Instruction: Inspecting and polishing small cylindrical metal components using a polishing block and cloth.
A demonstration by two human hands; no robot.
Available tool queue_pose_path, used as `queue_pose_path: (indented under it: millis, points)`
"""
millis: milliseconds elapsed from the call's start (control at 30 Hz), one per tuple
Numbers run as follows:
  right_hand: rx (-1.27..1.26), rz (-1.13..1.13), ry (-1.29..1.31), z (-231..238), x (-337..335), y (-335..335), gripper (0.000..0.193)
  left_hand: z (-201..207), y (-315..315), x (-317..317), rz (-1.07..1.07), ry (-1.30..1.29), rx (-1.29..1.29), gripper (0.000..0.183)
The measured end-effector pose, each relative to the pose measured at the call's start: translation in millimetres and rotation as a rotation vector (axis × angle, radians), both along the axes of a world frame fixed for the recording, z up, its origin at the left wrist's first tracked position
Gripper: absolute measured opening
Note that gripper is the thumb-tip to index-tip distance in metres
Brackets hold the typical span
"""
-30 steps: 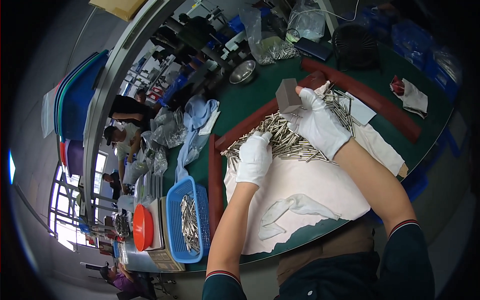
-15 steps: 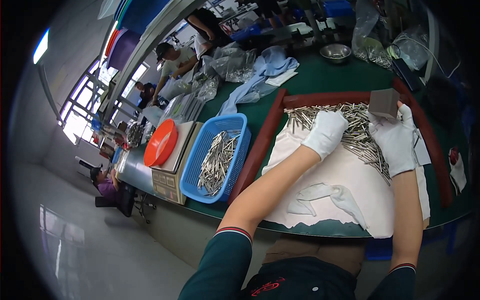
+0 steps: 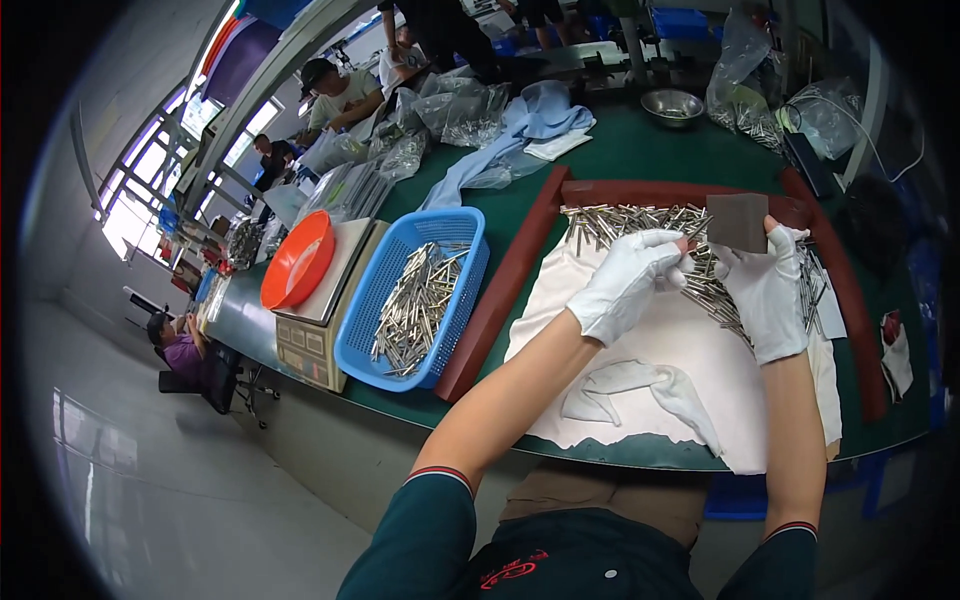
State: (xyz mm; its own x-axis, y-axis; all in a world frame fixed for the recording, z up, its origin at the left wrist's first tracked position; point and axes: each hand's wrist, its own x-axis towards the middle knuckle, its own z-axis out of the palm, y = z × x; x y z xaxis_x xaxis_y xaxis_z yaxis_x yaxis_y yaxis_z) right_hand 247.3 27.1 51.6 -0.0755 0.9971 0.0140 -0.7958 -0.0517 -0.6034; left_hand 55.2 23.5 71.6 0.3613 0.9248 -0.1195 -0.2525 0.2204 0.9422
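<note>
My right hand point(image 3: 768, 305), in a white glove with bare fingertips, grips a dark grey-brown square block point(image 3: 737, 222) by its right edge. The block's flat face is turned toward me. Just left of it, my left hand point(image 3: 632, 280), gloved the same way, has its thumb and fingers drawn together. Whatever those fingers pinch, if anything, is hidden or too small to name. Beneath both hands a heap of thin metal pins point(image 3: 645, 217) lies along the far side of a pale cloth point(image 3: 560, 350). More pins show to the right of my right hand.
Dark red padded bars point(image 3: 505, 290) border the cloth. To the left stand a blue basket point(image 3: 345, 345) of pins and a scale point(image 3: 340, 270) with an orange tray point(image 3: 298, 262). A crumpled white cloth point(image 3: 650, 378) lies nearer me. Beyond are a metal bowl point(image 3: 672, 106), plastic bags and people.
My left hand has turned from a knuckles-up fist to a pinch beside the block. My right hand has tilted the block, so its broad face now shows. The view has shifted slightly.
</note>
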Motion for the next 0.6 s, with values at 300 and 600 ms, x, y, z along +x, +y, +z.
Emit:
queue_pose_path:
  millis: [300,600]
  points:
    - [0.079,0.183,0.081,9,-12,-12,0.042,2,-22,-8,-0.144,0.017,0.022,0.034]
    - [-0.076,0.132,0.176,3,-8,-5,0.042,7,-41,-33,-0.232,-0.384,-0.126,0.066]
